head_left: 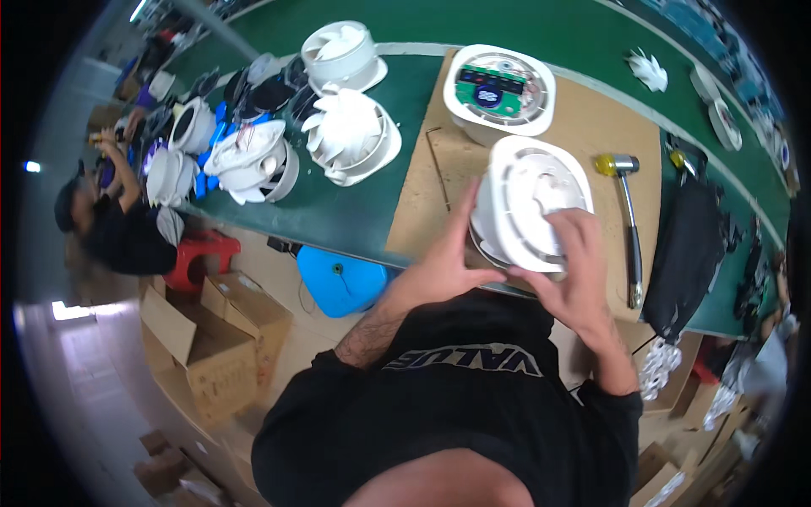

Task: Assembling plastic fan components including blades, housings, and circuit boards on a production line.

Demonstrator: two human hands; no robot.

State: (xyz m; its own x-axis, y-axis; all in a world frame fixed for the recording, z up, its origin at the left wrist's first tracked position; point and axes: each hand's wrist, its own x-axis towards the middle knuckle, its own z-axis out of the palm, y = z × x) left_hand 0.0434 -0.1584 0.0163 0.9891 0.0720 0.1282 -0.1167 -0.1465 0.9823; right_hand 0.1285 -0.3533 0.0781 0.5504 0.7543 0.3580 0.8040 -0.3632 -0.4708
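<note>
A white, rounded-square plastic fan housing (522, 198) stands tilted at the near edge of the cardboard sheet (414, 211), held between my two hands. My left hand (443, 266) is curled against its left side, thumb along the lower edge. With my right hand (574, 270) I grip its right and near side, fingers bent over the top face and thumb at the lower rim. Just behind it sits a similar white housing (545, 110) with a green circuit board (498, 100) exposed. An L-shaped metal rod (438, 169) lies left of my hands, and a yellow-headed mallet (627, 190) lies to the right.
Several white fan units (351, 131) and blue parts (203, 182) crowd the green table's left side. A black bag (686, 245) lies at right. Below are a blue stool (334, 283), a red stool (203, 253) and an open carton (215, 372). Another person (110, 224) works at far left.
</note>
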